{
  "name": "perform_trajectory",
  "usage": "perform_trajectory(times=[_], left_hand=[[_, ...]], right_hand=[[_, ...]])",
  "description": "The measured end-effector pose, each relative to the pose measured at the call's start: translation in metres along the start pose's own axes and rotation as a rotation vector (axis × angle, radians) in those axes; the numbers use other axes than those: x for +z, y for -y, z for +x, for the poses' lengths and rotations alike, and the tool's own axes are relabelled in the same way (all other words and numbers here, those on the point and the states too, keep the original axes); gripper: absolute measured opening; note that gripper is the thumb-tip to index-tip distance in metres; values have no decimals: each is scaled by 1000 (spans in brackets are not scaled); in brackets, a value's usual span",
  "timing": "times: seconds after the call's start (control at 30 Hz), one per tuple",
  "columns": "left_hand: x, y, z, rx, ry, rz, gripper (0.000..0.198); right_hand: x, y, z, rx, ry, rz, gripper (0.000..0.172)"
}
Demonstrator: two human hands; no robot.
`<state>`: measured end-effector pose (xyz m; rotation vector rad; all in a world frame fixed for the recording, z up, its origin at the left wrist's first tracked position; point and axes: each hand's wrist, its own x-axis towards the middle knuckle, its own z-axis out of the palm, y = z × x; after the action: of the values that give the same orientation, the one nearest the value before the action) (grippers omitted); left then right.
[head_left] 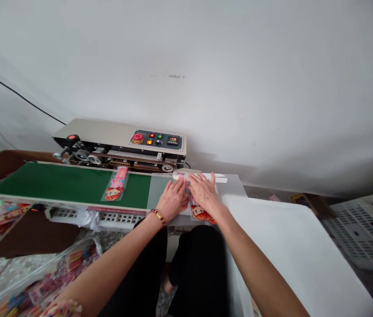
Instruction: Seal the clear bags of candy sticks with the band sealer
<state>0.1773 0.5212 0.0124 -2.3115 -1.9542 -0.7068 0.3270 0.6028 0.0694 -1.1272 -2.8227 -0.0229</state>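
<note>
Side by side, both my hands work over clear plastic packets on a light grey plate at the right end of the green conveyor belt. My left hand (pixel 172 197), with a beaded bracelet at the wrist, has its fingers closed on a clear packet (pixel 184 204), mostly hidden beneath it. Just to the right, my right hand (pixel 204 192) lies over other packets (pixel 200 214) with its fingers spread. Red-haired cartoon heads show at their lower ends. Another packet (pixel 115 189), holding a pink strip and a cartoon head, lies flat on the green belt (pixel 71 182).
Behind the belt stands a sealing machine (pixel 107 134) with lit buttons and a red knob (pixel 137 138). A white table (pixel 282 242) is at the right, beside a slatted plastic crate (pixel 364 229). Cardboard boxes (pixel 34 233) and bagged packets (pixel 57 273) are at the lower left.
</note>
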Motion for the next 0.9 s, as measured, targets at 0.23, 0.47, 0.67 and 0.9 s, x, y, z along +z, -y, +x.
perform_trajectory(times=[0.23,0.47,0.67,0.9], left_hand=[[-2,23,-2,-53,51,22,57],[-38,87,-33,-110,132,41,51],[-43,68,-26,-151,13,81,40],[-2,14,5,-17,70,-9,58]], right_hand=[[-3,-27,-38,41,21,-101,41],[7,-6,-15,-36,19,-34,39],[10,20,15,-31,-18,30,35],[-1,-10,-17,40,22,-21,37]])
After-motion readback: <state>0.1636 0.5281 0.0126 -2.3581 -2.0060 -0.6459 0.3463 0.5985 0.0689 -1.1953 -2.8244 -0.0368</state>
